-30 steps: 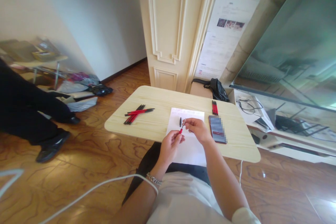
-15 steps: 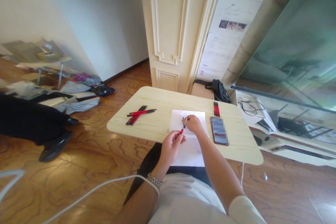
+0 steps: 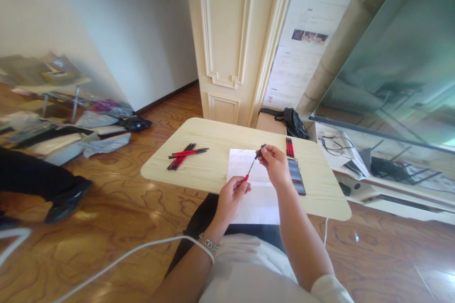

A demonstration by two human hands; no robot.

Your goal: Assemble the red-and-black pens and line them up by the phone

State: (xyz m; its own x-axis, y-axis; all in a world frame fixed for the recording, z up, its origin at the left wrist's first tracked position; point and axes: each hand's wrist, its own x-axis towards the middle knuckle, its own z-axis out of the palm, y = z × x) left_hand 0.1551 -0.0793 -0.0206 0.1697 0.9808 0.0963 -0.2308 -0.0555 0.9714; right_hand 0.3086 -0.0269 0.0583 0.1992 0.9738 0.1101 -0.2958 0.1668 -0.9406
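Our left hand (image 3: 231, 195) pinches the red pen barrel (image 3: 245, 178); our right hand (image 3: 274, 163) pinches the black tip (image 3: 260, 150), fingers closed tight.

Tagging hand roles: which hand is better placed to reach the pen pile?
Probably left. The left hand lies nearer the pen pile, though it pinches the red barrel; the right hand, holding the black tip, is farther.

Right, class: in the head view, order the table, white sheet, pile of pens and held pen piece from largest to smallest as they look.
1. table
2. white sheet
3. pile of pens
4. pen piece, clearly the smallest
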